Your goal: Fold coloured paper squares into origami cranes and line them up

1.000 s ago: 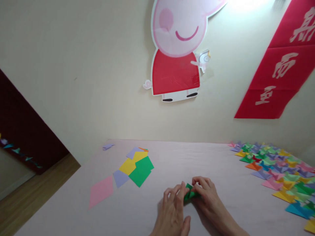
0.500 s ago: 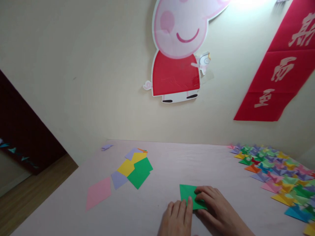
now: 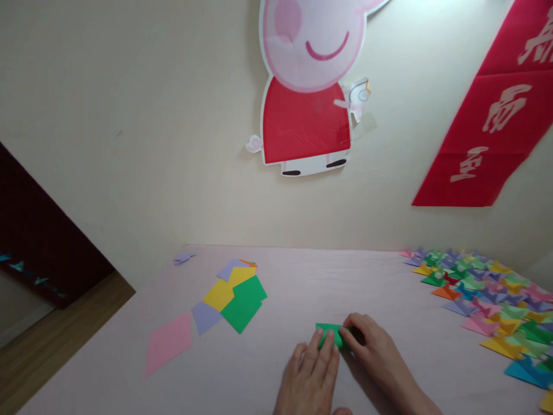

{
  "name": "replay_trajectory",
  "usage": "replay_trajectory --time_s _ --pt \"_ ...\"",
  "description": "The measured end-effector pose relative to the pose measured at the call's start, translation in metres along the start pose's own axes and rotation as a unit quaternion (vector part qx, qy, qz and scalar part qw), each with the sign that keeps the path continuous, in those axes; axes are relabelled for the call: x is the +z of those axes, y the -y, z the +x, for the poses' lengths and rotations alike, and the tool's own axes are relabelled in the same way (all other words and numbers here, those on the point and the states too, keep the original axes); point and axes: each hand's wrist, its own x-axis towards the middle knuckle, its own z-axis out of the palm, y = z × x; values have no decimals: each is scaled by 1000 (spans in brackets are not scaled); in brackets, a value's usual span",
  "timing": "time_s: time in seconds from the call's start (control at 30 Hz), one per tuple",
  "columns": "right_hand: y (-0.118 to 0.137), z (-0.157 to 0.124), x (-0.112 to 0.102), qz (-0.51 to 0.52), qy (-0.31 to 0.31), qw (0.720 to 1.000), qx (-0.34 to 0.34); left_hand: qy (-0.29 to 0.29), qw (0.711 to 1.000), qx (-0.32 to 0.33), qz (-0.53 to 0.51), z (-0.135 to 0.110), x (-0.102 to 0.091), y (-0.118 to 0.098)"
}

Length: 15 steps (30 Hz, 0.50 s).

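A sheet of green origami paper (image 3: pixel 324 328) lies folded over on the table near the front. My left hand (image 3: pixel 311 369) rests with outstretched fingers flat on it, index and middle fingertips touching the paper. From the right, my right hand (image 3: pixel 371 346) pinches the right end of the paper between thumb and fingers. Part of the paper is hidden beneath both hands.
Loose green sheets (image 3: pixel 244 305), yellow sheets (image 3: pixel 219 295), purple sheets (image 3: pixel 206 319) and a pink sheet (image 3: pixel 169 344) lie left on the pale table (image 3: pixel 233 374). Rows of folded paper figures (image 3: pixel 501 294) cover its right side. A wall (image 3: pixel 173 190) borders the back.
The green paper has gone from a wider square to a narrower folded strip. My left hand's fingers reach farther onto it, and my right hand has shifted to its right end. The view tilted slightly.
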Motion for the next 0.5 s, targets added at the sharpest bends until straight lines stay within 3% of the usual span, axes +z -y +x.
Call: replay_trajectory --time_s 0.1,0.33,0.5 --pt "-1 2 2 -10 -6 1000 -12 1 1000 13 4 1 6 -1" --pt "-4 8 5 -40 -2 999 -9 108 990 -11 -92 10 -3 4" --pt "-4 9 7 -62 -7 998 -7 150 980 -11 -130 13 -6 7"
